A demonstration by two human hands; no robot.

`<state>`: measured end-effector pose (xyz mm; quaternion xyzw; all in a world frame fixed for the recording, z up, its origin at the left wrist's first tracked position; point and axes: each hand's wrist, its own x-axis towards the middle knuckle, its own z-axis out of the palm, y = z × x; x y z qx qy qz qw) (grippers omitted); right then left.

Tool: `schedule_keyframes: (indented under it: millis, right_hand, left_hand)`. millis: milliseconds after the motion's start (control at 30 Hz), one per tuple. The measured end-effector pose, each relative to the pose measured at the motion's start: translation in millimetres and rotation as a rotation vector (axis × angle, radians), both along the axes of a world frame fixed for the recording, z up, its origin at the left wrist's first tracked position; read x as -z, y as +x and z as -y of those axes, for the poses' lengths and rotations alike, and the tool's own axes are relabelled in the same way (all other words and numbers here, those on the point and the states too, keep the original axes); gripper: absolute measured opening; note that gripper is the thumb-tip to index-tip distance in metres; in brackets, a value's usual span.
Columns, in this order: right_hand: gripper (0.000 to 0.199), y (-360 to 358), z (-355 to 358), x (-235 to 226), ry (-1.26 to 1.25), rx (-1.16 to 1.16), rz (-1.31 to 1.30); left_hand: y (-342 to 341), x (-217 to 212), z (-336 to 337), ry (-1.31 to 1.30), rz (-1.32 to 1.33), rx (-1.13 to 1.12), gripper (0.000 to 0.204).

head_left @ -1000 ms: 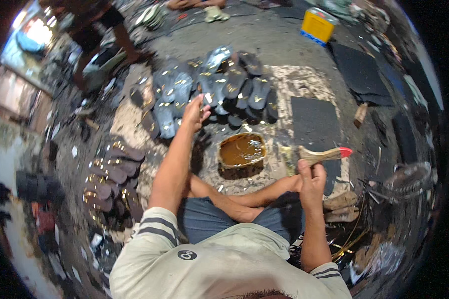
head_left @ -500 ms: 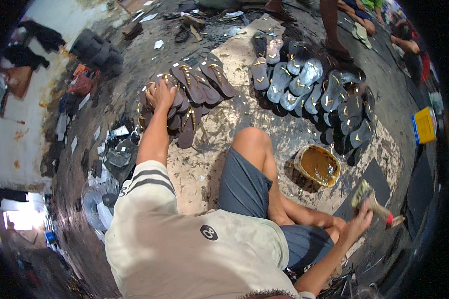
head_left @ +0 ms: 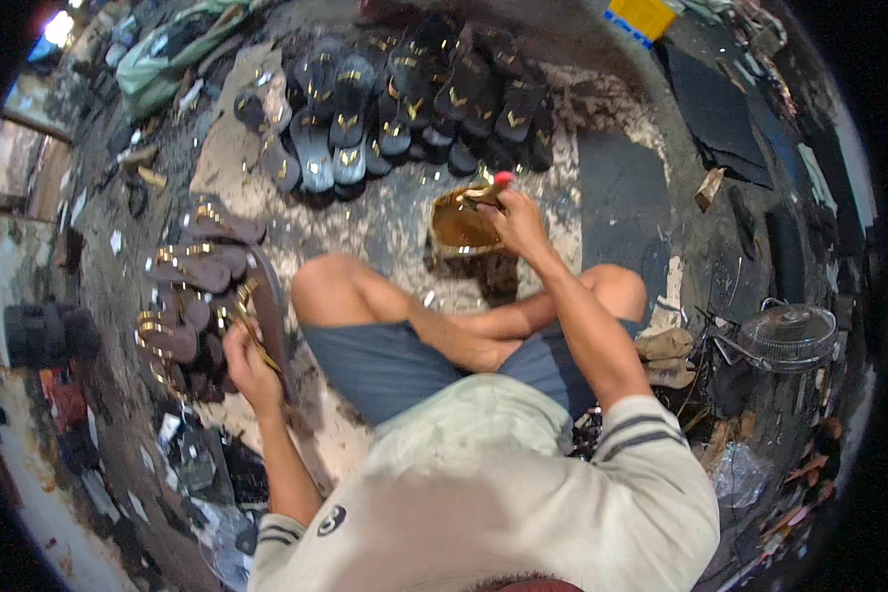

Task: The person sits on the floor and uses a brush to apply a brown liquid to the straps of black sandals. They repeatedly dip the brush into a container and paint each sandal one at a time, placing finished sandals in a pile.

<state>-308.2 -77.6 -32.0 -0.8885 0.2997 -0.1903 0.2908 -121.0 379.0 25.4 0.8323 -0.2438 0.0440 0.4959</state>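
Note:
My left hand [head_left: 252, 367] is closed on a brown flip-flop [head_left: 272, 296] with gold-coloured straps, tilted on its edge beside my knee. Just left of it lies a pile of similar brown flip-flops [head_left: 192, 266]. In front of me stands a tub [head_left: 434, 229] with thick amber-brown liquid in it. Over its far right rim my right hand [head_left: 519, 223] grips a paintbrush [head_left: 501, 182] with a red-tipped handle. The brush head is down at the tub, and how deep it sits in the liquid cannot be made out.
Several dark flip-flops with gold straps [head_left: 350, 99] cover the far part of the stained board. Black sheets [head_left: 715, 113] and a yellow-and-blue box [head_left: 641, 18] lie at the far right. A fan [head_left: 787, 335] is at right, with plastic scraps [head_left: 195, 464] at near left.
The view has turned rightward. My left hand has drawn a flip-flop from the brown pile toward my knee. My right hand has brought the brush from the right side to the tub.

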Motion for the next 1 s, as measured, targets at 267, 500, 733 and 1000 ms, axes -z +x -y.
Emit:
schedule_keyframes:
  millis: [267,500,733,1000]
  right_hand:
    - [0.022,-114,47,-45,-0.242,0.021,-0.354]
    - [0.018,-101,53,-90,0.693,0.464,0.806]
    - [0.030,-11,-47,-165,0.790,0.085,0.877]
    - [0.032,-30,-133,-129,0.266,-0.252,0.574]
  left_hand:
    - [-59,-25,72,0.241,-0.014,0.146,0.072]
    - [-10,-66,78,-0.629,-0.711,0.130,0.055]
    - [-45,-63,174,-0.516,-0.979,0.527,0.058]
    - [-97,-58,230,-0.945,-1.378,0.762,0.061]
